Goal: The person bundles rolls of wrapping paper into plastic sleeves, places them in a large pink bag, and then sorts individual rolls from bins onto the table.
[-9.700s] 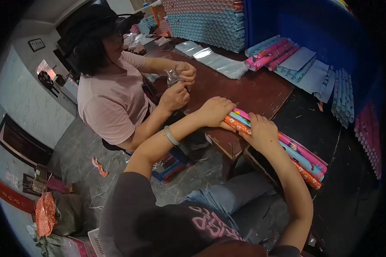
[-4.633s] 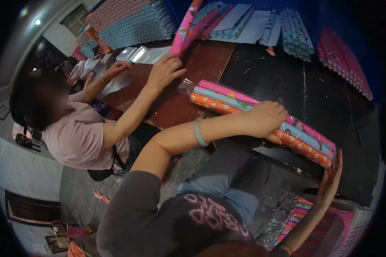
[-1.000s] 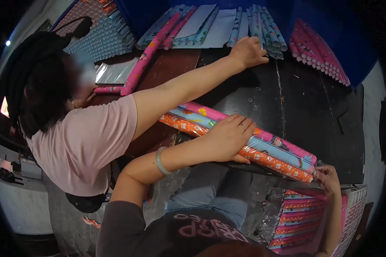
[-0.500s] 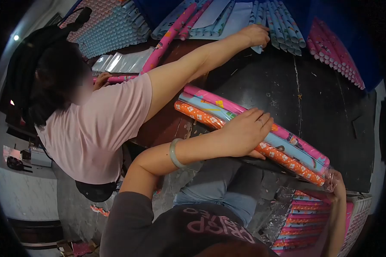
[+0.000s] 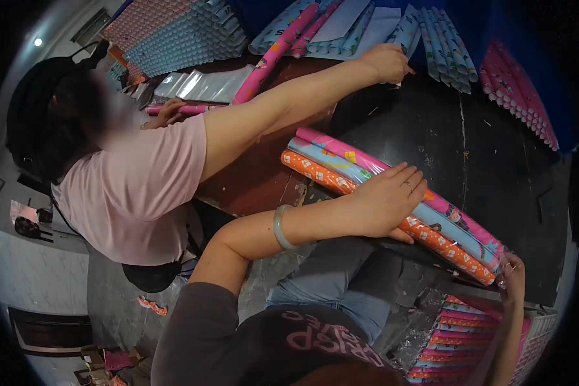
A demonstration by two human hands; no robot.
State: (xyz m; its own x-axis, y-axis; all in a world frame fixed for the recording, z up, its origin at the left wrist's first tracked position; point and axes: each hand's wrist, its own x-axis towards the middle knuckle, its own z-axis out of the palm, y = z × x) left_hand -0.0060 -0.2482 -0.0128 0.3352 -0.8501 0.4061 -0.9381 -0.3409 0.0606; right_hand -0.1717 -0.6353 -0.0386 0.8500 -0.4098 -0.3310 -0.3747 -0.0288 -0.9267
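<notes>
A bundle of three wrapping paper rolls, pink (image 5: 341,149), light blue (image 5: 325,159) and orange (image 5: 315,170), lies slantwise on the dark table edge in clear plastic film. Across its middle rests my left hand (image 5: 387,198), with the fingers over the top and the thumb on the near side. A bangle circles that wrist. At the bundle's right end, my right hand (image 5: 512,278) is closed on the gathered clear film (image 5: 502,275), close against the roll ends. Some of its fingers are hidden.
Left of me, a co-worker's arm (image 5: 302,93) reaches over the table (image 5: 424,128) toward blue rolls (image 5: 447,51) at the back. Pink rolls (image 5: 518,96) lie at far right. Below my right arm stands a crate (image 5: 539,341) beside stacked wrapped rolls (image 5: 453,334).
The view has shifted, so the scene sits slightly further right. My right hand is nearer the roll ends. The co-worker's reaching hand has drawn back a little from the blue rolls.
</notes>
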